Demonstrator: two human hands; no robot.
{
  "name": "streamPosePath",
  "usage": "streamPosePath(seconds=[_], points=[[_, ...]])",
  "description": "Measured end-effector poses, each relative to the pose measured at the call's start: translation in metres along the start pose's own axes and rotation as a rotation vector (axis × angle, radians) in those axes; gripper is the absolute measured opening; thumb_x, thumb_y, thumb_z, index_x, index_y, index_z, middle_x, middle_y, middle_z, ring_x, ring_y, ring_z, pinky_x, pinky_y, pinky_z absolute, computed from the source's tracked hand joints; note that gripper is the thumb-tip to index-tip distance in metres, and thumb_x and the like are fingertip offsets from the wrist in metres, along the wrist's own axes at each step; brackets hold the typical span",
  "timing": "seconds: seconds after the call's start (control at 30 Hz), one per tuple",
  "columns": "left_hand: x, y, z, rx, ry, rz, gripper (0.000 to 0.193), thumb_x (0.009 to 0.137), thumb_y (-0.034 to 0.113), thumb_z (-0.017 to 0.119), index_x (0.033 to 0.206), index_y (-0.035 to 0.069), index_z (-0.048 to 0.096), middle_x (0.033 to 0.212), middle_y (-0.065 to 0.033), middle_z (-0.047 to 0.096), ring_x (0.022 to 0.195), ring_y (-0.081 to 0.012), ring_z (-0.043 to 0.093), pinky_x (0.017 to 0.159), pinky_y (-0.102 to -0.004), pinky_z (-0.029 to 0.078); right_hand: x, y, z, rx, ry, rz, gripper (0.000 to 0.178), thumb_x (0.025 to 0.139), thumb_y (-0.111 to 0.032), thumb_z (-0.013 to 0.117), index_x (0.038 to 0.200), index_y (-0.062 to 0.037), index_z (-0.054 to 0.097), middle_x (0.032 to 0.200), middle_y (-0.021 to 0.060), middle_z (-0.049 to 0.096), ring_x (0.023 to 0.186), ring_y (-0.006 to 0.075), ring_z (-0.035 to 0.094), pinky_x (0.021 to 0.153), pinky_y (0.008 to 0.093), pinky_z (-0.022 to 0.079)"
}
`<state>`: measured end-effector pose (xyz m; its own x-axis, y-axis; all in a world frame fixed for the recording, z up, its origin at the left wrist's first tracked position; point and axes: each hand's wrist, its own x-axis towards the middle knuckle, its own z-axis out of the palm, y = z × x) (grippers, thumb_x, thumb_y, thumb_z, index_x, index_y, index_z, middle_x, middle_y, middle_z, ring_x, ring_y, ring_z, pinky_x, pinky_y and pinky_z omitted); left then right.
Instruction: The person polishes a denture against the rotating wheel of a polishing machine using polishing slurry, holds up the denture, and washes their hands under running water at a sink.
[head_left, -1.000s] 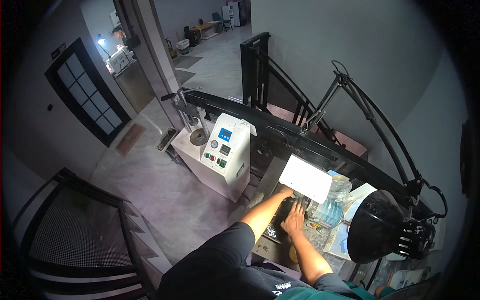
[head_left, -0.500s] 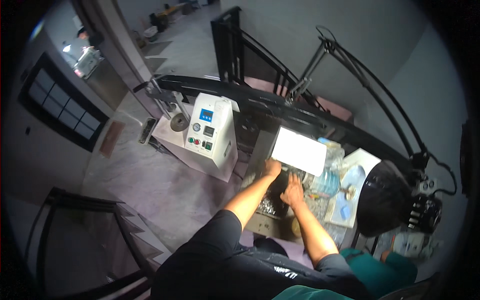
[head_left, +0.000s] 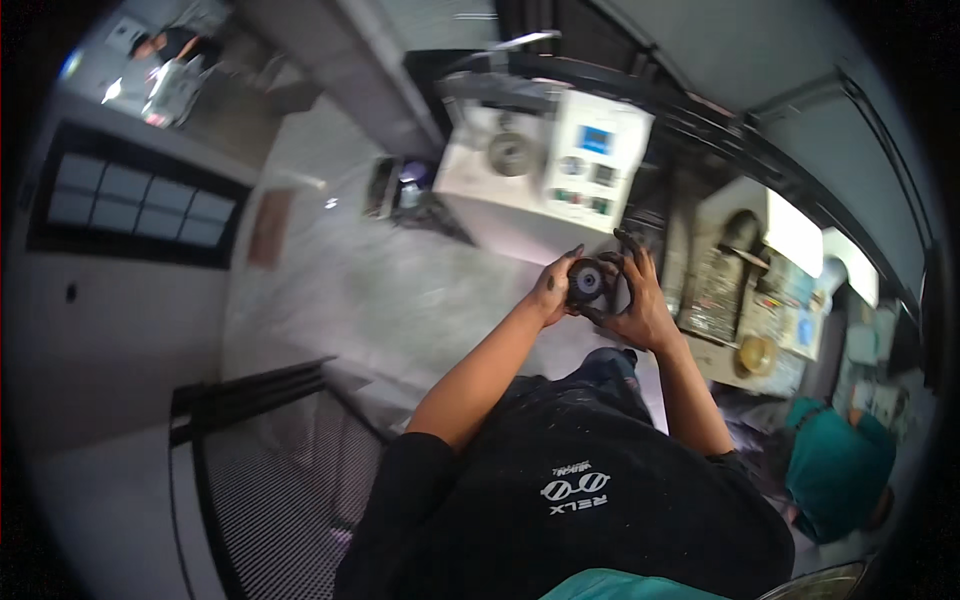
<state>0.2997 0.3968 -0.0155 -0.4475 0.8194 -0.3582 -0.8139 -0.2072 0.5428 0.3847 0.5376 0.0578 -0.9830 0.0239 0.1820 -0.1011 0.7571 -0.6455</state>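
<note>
A small round black disc [head_left: 586, 281] with a pale blue centre — dark-rimmed, flat-faced. The left hand [head_left: 553, 288] and right hand [head_left: 640, 300] both grasp it by its edge — soiled fingers curled round.

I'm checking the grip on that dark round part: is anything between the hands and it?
Nothing visible. The left hand and right hand both close directly on the dark round part, held up in front of the white machine.
</note>
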Motion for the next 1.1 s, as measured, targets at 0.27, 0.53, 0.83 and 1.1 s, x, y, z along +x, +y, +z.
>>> streamPosePath(seconds=[0.27, 0.53, 0.83, 1.1], points=[[-0.132, 0.124, -0.197, -0.136, 0.227, 0.349, 0.046, 0.096, 0.043, 0.037, 0.113, 0.005, 0.056, 0.103, -0.0086, 0.064, 0.094, -0.0193, 0.063, 0.081, -0.0333, 0.053, 0.160, -0.158, 0.171, -0.024, -0.171, -0.294, 0.072, 0.057, -0.030, 0.079, 0.118, -0.0060, 0.049, 0.128, 0.0276, 0.038, 0.118, 0.0467, 0.037, 0.100, 0.0524, 0.031], [-0.243, 0.275, -0.364, -0.264, 0.592, 0.308, 0.053, 0.093, 0.056, 0.033, 0.109, 0.011, 0.056, 0.087, -0.0025, 0.062, 0.066, -0.0127, 0.052, 0.056, -0.0271, 0.040, 0.335, -0.264, 0.357, 0.007, -0.475, -0.478, 0.068, 0.056, -0.033, 0.079, 0.113, -0.0065, 0.054, 0.130, 0.0266, 0.038, 0.119, 0.0449, 0.038, 0.100, 0.0510, 0.033], [-0.368, 0.479, -0.516, -0.398, 0.408, 0.683, 0.043, 0.097, 0.040, 0.030, 0.121, 0.010, 0.050, 0.113, -0.0097, 0.060, 0.101, -0.0235, 0.060, 0.079, -0.0410, 0.053, 0.579, -0.437, 0.510, 0.258, -0.556, -0.954, 0.059, 0.061, -0.037, 0.076, 0.107, -0.0065, 0.055, 0.131, 0.0243, 0.039, 0.122, 0.0410, 0.039, 0.106, 0.0532, 0.023], [-0.363, 0.706, -0.640, -0.173, 0.434, 0.605, 0.041, 0.096, 0.043, 0.033, 0.115, 0.012, 0.052, 0.093, -0.0075, 0.065, 0.060, -0.0139, 0.058, 0.043, -0.0263, 0.040, 0.772, -0.488, 0.598, 0.245, -0.371, -0.766, 0.071, 0.056, -0.033, 0.080, 0.115, -0.0065, 0.051, 0.132, 0.0255, 0.037, 0.123, 0.0413, 0.037, 0.105, 0.0554, 0.023]])
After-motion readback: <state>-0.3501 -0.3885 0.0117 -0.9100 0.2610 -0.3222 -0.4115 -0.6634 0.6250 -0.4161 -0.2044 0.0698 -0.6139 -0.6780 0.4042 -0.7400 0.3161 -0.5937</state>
